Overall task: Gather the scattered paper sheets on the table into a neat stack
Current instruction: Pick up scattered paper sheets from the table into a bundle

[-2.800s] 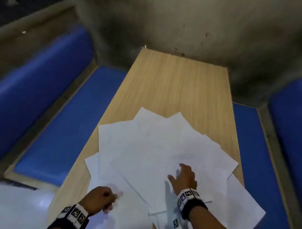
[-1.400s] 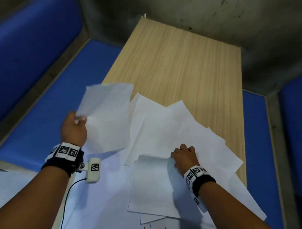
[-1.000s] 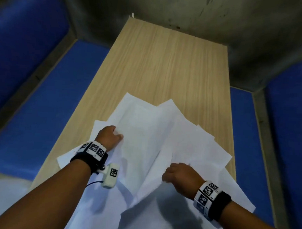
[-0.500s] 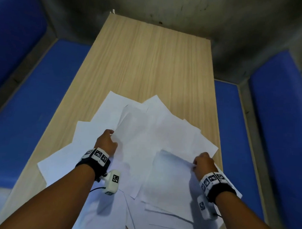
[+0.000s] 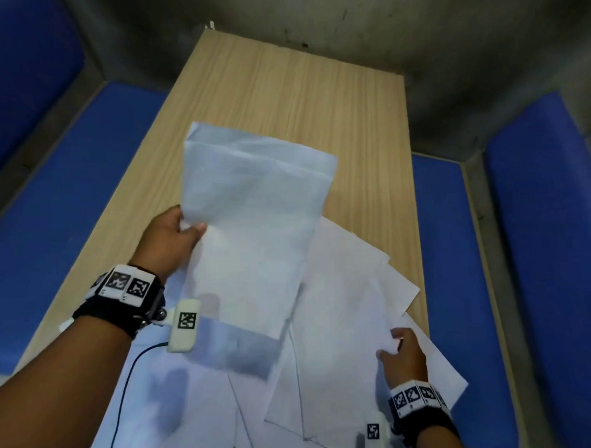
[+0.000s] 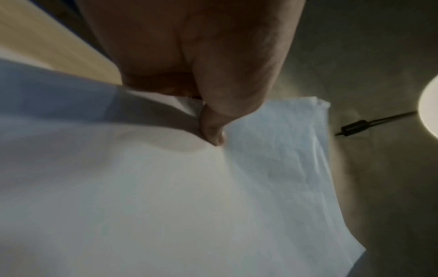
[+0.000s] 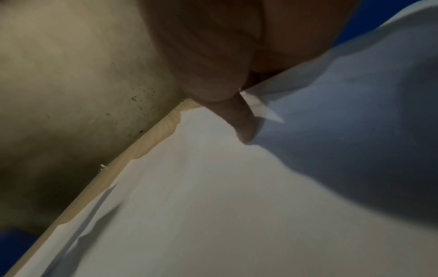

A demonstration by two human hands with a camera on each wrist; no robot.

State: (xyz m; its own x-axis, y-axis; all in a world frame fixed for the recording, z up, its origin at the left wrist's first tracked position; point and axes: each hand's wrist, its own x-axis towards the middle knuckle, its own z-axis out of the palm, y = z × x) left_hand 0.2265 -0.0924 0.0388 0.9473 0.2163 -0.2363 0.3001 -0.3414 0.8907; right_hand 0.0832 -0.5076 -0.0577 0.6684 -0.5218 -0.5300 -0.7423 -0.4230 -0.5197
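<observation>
Setting: long pale wood-grain table (image 5: 291, 99) between blue padded benches (image 5: 71, 169), against a stained grey wall (image 5: 328, 10).

Left hand (image 5: 168, 239): thumb and fingers pinch the left edge of a small held bundle of white paper sheets (image 5: 254, 222), lifted off the table and apart from the rest. Long axis runs away from the person, far end leaning slightly left; top edges stepped, not flush.

Right hand (image 5: 404, 356): fingers curled, pinching a corner of one loose white sheet (image 5: 344, 326) in the scattered heap on the table's near right.

Progress, by judgement: early to middle. A few sheets collected; most remain fanned at differing angles, some overhanging the right edge. Squaring of edges remains.
</observation>
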